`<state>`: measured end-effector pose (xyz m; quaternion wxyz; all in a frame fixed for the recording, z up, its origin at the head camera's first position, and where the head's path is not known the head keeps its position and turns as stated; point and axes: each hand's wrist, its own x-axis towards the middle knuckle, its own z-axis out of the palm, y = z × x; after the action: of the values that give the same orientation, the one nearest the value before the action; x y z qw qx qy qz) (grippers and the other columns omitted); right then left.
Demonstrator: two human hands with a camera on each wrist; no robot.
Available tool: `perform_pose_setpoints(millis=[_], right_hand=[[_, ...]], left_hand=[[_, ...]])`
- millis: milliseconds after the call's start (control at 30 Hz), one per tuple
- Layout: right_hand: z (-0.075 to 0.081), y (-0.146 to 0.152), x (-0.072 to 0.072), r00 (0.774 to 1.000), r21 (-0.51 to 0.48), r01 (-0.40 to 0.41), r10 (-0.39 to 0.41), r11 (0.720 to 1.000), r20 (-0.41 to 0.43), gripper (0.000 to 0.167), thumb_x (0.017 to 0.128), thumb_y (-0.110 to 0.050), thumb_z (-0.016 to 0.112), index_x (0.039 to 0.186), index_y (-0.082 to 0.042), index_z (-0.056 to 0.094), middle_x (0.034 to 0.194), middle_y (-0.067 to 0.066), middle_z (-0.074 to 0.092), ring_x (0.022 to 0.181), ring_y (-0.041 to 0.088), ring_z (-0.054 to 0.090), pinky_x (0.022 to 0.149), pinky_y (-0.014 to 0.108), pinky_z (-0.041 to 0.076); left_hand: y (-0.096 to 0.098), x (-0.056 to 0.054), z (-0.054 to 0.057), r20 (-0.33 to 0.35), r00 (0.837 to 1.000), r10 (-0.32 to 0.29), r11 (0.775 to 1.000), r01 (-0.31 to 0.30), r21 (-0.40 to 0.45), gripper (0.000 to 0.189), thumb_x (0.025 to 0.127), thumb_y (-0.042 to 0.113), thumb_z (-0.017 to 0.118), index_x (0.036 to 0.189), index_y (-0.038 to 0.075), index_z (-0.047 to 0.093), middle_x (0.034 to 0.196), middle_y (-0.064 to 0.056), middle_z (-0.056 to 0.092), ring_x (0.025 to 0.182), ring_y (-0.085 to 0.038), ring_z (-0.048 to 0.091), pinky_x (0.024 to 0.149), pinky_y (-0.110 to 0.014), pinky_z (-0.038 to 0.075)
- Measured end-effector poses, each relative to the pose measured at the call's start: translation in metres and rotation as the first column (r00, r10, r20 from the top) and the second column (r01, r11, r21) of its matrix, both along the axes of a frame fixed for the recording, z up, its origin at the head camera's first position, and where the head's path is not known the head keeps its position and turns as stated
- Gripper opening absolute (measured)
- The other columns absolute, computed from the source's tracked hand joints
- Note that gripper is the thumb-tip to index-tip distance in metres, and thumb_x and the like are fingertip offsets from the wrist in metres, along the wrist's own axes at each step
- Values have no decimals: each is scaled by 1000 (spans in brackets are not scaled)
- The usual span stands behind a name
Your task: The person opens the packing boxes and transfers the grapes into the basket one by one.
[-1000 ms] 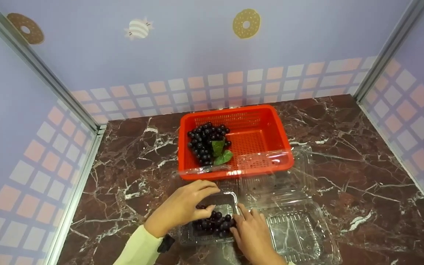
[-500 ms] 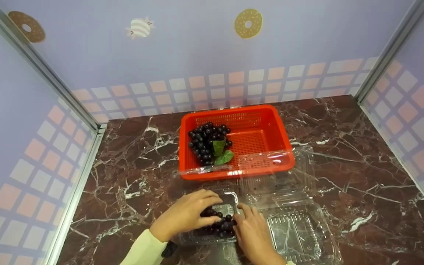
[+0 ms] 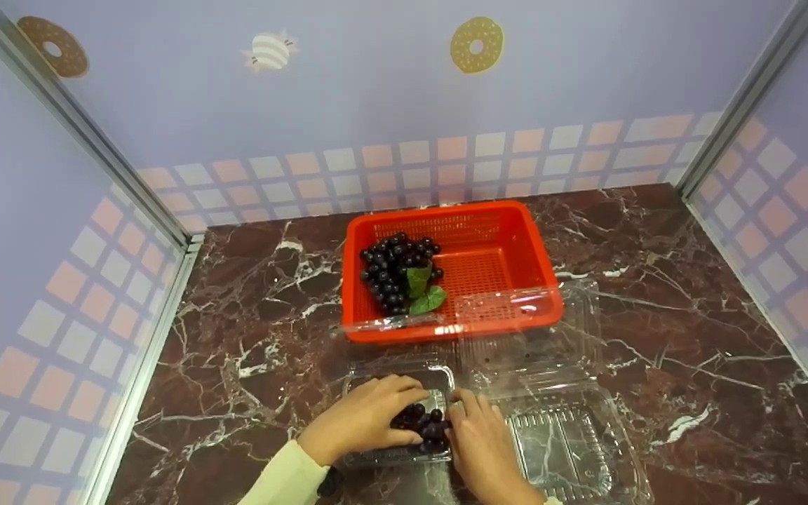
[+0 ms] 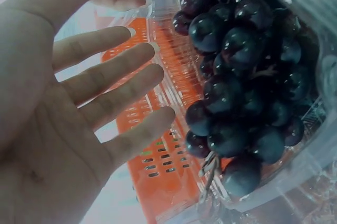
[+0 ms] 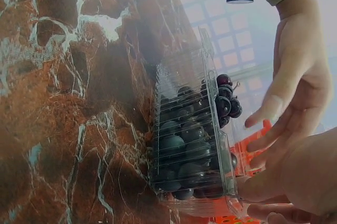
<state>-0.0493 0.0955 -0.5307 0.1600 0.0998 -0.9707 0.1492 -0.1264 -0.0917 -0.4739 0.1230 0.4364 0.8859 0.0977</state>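
Note:
Dark purple grapes (image 3: 426,426) lie in a clear plastic clamshell box (image 3: 383,459), some bulging above its rim in the right wrist view. My left hand (image 3: 369,415) is over the box's left side and covers part of the bunch. Its fingers (image 4: 110,97) are spread and loosely extended beside the grapes (image 4: 237,76), holding nothing. My right hand (image 3: 485,445) is at the box's right edge, fingers relaxed. In the right wrist view its finger (image 5: 258,187) is right at the box rim (image 5: 227,166), close to the grapes.
Behind the boxes stands a red plastic basket (image 3: 541,266) with another black grape bunch (image 3: 386,270) and green leaves (image 3: 426,300). A second clear clamshell box (image 3: 562,449) lies open at right, its lid (image 3: 576,337) overlapping the basket's front rim. Patterned walls enclose the marble-look tabletop (image 3: 250,414).
My left hand has moved right and slightly down over the grapes, covering more of their left side. My right hand has stayed nearly in place at the box edge.

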Motion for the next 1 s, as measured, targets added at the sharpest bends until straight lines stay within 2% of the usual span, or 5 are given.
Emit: perform_pose_setpoints(millis=[367, 633, 833, 1000], right_hand=[[-3, -1, -1, 1000, -29, -17, 17, 999, -26, 19, 67, -10, 79, 76, -14, 62, 105, -1, 62, 88, 18, 55, 68, 28, 42], [-3, -1, -3, 998, -31, -29, 27, 999, -61, 22, 65, -9, 79, 75, -14, 60, 100, -3, 62, 87, 17, 55, 68, 28, 42], [-3, 0, -2, 998, -33, -33, 31, 999, -52, 22, 66, -8, 79, 76, -14, 61, 102, -3, 63, 89, 17, 56, 69, 28, 42], [-4, 0, -2, 998, -66, -33, 30, 997, -58, 20, 67, -10, 79, 79, -15, 63, 103, -2, 65, 89, 17, 57, 67, 29, 42]], left_hand=[[1, -4, -13, 17, 1000, -6, 997, 7, -77, 66, 83, 41, 73, 141, 22, 49, 144, -1, 50, 130, -22, 50, 107, -50, 42], [1, -6, -21, 23, 1000, 3, 996, -1, -91, 70, 80, 39, 76, 143, 25, 48, 145, 0, 48, 131, -23, 48, 107, -54, 41], [1, -8, -27, -10, 1000, -15, 995, 14, -96, 73, 77, 35, 79, 142, 23, 49, 142, -2, 51, 129, -22, 50, 104, -50, 43], [1, -9, -31, -22, 1000, -7, 993, 4, -117, 78, 73, 34, 83, 142, 24, 48, 140, -2, 53, 128, -23, 50, 103, -55, 43]])
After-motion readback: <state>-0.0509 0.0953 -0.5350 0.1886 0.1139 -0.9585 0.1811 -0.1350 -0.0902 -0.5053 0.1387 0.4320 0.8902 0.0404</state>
